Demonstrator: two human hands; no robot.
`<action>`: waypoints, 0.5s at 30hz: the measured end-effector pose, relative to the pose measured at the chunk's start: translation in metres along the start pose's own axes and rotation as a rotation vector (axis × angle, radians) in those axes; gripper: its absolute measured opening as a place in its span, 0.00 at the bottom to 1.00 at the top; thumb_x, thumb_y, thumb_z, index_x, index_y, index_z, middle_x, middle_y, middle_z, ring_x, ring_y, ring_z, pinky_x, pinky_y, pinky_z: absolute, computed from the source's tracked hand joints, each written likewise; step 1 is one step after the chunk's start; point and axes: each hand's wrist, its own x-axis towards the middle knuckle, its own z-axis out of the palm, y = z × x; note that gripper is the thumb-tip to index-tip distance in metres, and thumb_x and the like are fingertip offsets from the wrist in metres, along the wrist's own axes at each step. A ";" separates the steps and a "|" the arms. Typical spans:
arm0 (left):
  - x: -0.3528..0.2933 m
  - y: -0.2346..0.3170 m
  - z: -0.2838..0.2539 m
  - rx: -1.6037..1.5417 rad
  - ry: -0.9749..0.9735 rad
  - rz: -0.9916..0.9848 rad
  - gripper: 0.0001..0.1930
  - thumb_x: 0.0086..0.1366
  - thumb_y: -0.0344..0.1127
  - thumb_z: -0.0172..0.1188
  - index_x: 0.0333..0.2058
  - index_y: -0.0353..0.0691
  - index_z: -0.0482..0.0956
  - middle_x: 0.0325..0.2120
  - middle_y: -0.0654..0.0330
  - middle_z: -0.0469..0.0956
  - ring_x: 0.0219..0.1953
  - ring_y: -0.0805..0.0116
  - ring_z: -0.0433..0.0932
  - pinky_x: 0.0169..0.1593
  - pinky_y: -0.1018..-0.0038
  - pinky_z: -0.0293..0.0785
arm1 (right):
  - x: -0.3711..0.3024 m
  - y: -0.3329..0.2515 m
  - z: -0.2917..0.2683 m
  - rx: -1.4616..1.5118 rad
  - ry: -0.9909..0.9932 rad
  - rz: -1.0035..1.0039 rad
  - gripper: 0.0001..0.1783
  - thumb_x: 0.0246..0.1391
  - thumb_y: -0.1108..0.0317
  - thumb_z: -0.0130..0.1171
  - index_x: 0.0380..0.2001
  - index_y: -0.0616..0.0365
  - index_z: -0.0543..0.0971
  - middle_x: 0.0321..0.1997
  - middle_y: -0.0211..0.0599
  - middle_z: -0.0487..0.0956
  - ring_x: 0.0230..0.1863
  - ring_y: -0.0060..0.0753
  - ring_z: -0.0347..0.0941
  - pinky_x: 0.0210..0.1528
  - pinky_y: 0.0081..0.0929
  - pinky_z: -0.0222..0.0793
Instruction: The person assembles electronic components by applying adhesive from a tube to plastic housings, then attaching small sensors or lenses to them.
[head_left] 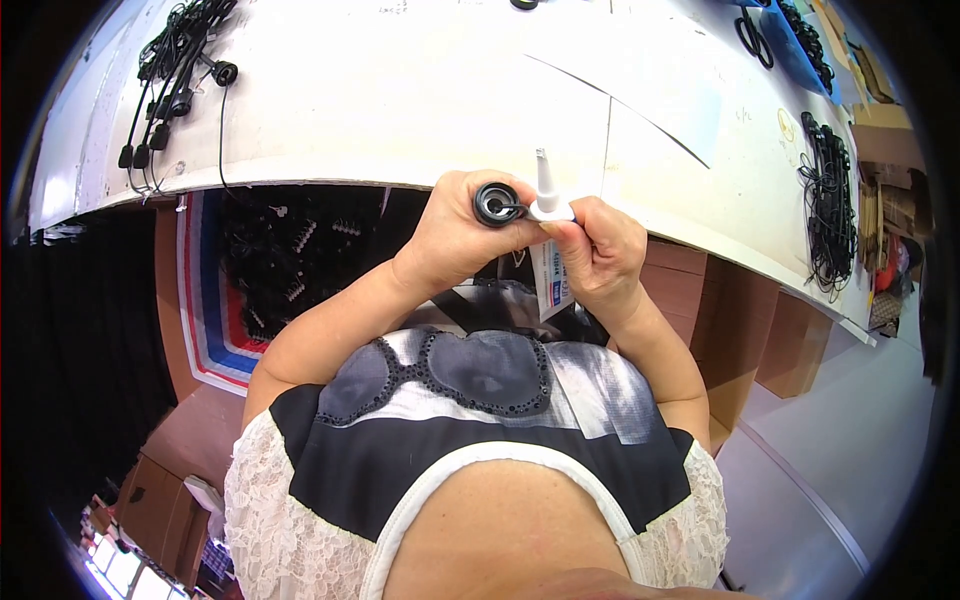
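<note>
Near the table's front edge, my left hand (450, 235) is closed around a black round socket-like part (497, 204), its open ringed end facing up. Beside it my right hand (607, 248) grips a white glue tube (553, 280) by its upper end. The tube's long white nozzle (546, 178) points up and away from me, while its printed body hangs below my fingers. A short black piece reaches from the round part to the base of the nozzle. Whether it touches the nozzle I cannot tell. My two hands are close together.
Black cords with plugs (160, 120) lie at the table's far left; another cable bundle (828, 205) lies at the right edge. Black scissors (755, 40) and a blue bin (800, 50) are at the far right. Below the table are a striped bag (205, 310) of black parts and cardboard boxes (735, 320).
</note>
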 end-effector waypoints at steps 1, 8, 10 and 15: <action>0.000 -0.001 0.000 -0.006 0.005 -0.002 0.07 0.48 0.26 0.65 0.26 0.34 0.76 0.21 0.67 0.75 0.25 0.84 0.71 0.29 0.86 0.70 | 0.000 0.000 0.001 0.006 0.007 -0.001 0.12 0.48 0.68 0.58 0.17 0.60 0.70 0.13 0.37 0.66 0.13 0.33 0.64 0.15 0.25 0.57; 0.001 -0.003 -0.001 -0.028 0.011 0.011 0.07 0.48 0.27 0.65 0.26 0.35 0.76 0.21 0.67 0.75 0.24 0.83 0.72 0.28 0.86 0.70 | 0.002 0.001 0.000 -0.010 0.002 -0.018 0.12 0.48 0.68 0.58 0.17 0.60 0.69 0.12 0.37 0.65 0.12 0.34 0.63 0.15 0.25 0.56; 0.002 -0.003 -0.001 -0.013 0.010 0.010 0.08 0.48 0.27 0.66 0.26 0.35 0.76 0.21 0.67 0.75 0.24 0.83 0.72 0.28 0.86 0.70 | 0.002 0.002 0.000 -0.018 -0.002 -0.014 0.13 0.48 0.68 0.58 0.17 0.60 0.69 0.12 0.37 0.64 0.12 0.34 0.62 0.15 0.25 0.56; 0.002 -0.004 -0.001 0.006 0.006 0.031 0.08 0.48 0.27 0.66 0.26 0.35 0.75 0.21 0.67 0.74 0.25 0.83 0.72 0.28 0.86 0.70 | 0.004 0.001 -0.002 -0.005 -0.016 0.004 0.13 0.48 0.67 0.58 0.17 0.60 0.69 0.12 0.37 0.65 0.12 0.33 0.62 0.15 0.24 0.56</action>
